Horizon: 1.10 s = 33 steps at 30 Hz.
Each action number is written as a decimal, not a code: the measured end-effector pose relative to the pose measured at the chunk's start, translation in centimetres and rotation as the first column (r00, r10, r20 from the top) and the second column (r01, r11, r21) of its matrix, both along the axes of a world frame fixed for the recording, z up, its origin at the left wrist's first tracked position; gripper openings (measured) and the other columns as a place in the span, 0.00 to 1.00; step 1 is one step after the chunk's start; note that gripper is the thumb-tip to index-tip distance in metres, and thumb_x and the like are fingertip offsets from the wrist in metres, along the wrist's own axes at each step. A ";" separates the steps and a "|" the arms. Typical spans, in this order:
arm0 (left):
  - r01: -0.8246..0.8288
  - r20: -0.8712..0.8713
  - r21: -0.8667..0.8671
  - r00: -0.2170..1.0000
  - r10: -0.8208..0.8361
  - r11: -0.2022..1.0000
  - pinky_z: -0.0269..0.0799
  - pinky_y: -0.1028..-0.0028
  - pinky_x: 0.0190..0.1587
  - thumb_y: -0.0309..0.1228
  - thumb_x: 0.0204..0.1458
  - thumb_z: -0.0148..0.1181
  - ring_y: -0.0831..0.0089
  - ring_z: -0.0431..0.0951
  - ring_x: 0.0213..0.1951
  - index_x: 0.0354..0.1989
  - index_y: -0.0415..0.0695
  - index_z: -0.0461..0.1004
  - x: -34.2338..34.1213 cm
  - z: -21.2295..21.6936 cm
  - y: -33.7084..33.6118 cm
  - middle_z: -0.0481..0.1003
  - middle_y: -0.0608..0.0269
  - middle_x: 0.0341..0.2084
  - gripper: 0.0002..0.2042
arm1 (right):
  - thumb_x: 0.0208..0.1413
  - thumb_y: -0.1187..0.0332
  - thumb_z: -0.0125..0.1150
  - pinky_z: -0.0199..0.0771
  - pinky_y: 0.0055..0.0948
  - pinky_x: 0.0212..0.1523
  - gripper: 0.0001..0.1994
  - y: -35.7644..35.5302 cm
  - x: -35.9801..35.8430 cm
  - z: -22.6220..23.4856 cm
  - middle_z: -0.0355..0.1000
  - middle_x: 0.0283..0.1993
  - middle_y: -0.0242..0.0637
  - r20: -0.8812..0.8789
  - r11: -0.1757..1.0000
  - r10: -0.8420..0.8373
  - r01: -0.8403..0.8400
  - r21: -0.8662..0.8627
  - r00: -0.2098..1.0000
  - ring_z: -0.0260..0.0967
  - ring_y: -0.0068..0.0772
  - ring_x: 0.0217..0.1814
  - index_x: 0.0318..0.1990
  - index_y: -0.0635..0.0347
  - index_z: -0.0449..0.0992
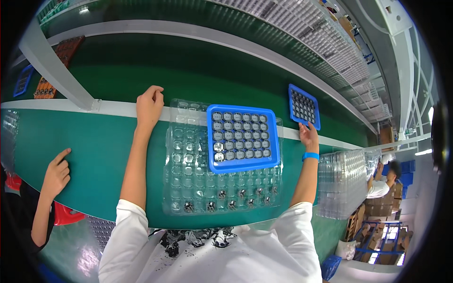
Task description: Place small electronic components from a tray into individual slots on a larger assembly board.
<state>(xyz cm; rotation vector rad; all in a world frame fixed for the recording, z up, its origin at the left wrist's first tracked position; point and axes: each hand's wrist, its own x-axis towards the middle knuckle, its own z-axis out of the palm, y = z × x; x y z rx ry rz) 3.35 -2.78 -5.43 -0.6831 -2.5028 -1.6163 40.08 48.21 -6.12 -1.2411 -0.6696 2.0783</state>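
Observation:
My left hand (150, 107) is raised over the metal rail with its fingers curled in, and nothing shows in it. At the right, my right hand (308, 136), a blue band on its wrist, has its fingertips on the near edge of a small blue tray (318, 123) filled with dark round parts. Between my arms, a larger-looking blue tray (243, 167) holds rows of grey round parts, two at its lower left being shinier. It rests on a clear plastic blister tray (188, 172), whose near rows carry several small metal-and-black parts (211, 206).
Beyond the white rail (118, 108) runs a dark green belt (198, 66). A co-worker's hand (57, 175) points over the bench at left. Stacked clear trays (342, 184) stand right of my arm. Orange trays (46, 88) and another blue tray (22, 81) lie far left.

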 end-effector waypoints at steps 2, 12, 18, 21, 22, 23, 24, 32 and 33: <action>-0.003 -0.031 0.006 1.000 0.003 1.000 0.71 0.73 0.26 0.25 0.58 0.52 0.74 0.78 0.21 0.39 0.37 0.77 -0.2 -0.4 0.1 0.74 0.59 0.17 0.08 | 0.61 0.60 0.60 0.71 0.21 0.18 0.19 1.5 -0.5 0.6 0.77 0.40 0.49 0.104 0.997 0.017 -0.009 -0.076 0.994 0.74 0.34 0.26 0.50 0.67 0.67; -0.030 -0.009 0.053 1.000 0.030 0.998 0.69 0.65 0.26 0.25 0.55 0.53 0.60 0.76 0.20 0.36 0.38 0.77 0.0 -0.6 -0.1 0.74 0.52 0.17 0.07 | 0.60 0.63 0.62 0.66 0.22 0.18 0.12 -1.7 -4.1 0.8 0.74 0.23 0.36 0.045 0.986 0.021 -0.028 0.167 0.999 0.70 0.27 0.22 0.27 0.57 0.73; -0.027 -0.039 -0.011 0.999 0.026 1.000 0.70 0.72 0.26 0.25 0.57 0.51 0.72 0.77 0.20 0.39 0.37 0.77 -0.2 -0.7 0.5 0.74 0.58 0.16 0.08 | 0.59 0.66 0.61 0.66 0.22 0.20 0.09 -2.8 -5.7 2.2 0.71 0.21 0.33 0.015 0.959 -0.085 0.078 0.272 0.996 0.66 0.26 0.20 0.29 0.58 0.71; -0.041 -0.069 0.003 0.997 0.041 0.999 0.70 0.72 0.26 0.25 0.57 0.51 0.72 0.77 0.20 0.39 0.37 0.77 -0.7 -1.2 0.0 0.74 0.58 0.16 0.08 | 0.58 0.67 0.61 0.64 0.22 0.20 0.10 -4.6 -7.5 3.2 0.70 0.21 0.34 -0.001 0.957 -0.023 0.022 0.291 1.000 0.64 0.25 0.20 0.27 0.57 0.70; -0.024 -0.060 0.006 0.998 0.025 1.000 0.70 0.72 0.26 0.25 0.57 0.51 0.72 0.77 0.20 0.39 0.37 0.77 -0.6 -1.2 0.4 0.74 0.58 0.16 0.08 | 0.58 0.67 0.61 0.63 0.22 0.20 0.10 -5.2 -7.5 3.9 0.70 0.21 0.33 -0.022 0.954 0.006 0.001 0.301 1.000 0.64 0.25 0.20 0.26 0.57 0.70; -0.018 -0.053 0.006 0.998 0.018 1.000 0.70 0.72 0.26 0.25 0.57 0.52 0.71 0.78 0.21 0.39 0.37 0.77 -0.6 -1.1 0.3 0.74 0.58 0.16 0.08 | 0.58 0.67 0.61 0.62 0.22 0.19 0.10 -6.0 -8.1 4.4 0.69 0.21 0.33 -0.044 0.951 0.045 -0.029 0.308 0.998 0.63 0.24 0.20 0.26 0.56 0.69; -0.028 -0.055 0.008 0.998 0.028 1.000 0.70 0.72 0.26 0.25 0.57 0.52 0.71 0.78 0.21 0.39 0.37 0.77 -0.6 -1.2 0.2 0.74 0.58 0.16 0.08 | 0.59 0.67 0.61 0.61 0.22 0.19 0.10 -6.9 -8.7 5.1 0.69 0.22 0.32 -0.051 0.945 0.085 -0.064 0.322 0.995 0.63 0.23 0.20 0.27 0.56 0.69; -0.064 -0.001 0.059 0.998 0.064 0.996 0.72 0.61 0.31 0.26 0.54 0.55 0.52 0.78 0.27 0.35 0.40 0.78 0.2 -0.4 0.1 0.77 0.50 0.22 0.07 | 0.60 0.68 0.59 0.60 0.21 0.20 0.08 -18.4 -13.8 11.2 0.69 0.24 0.30 -0.062 0.806 0.430 -0.352 0.477 0.900 0.64 0.21 0.23 0.29 0.56 0.71; -0.062 -0.003 0.058 0.998 0.062 0.996 0.72 0.60 0.31 0.27 0.54 0.55 0.52 0.79 0.27 0.35 0.40 0.78 0.3 -0.4 0.1 0.77 0.50 0.22 0.07 | 0.60 0.68 0.59 0.60 0.21 0.20 0.08 -20.0 -14.2 11.6 0.69 0.24 0.30 -0.062 0.804 0.441 -0.363 0.472 0.896 0.64 0.21 0.23 0.29 0.56 0.71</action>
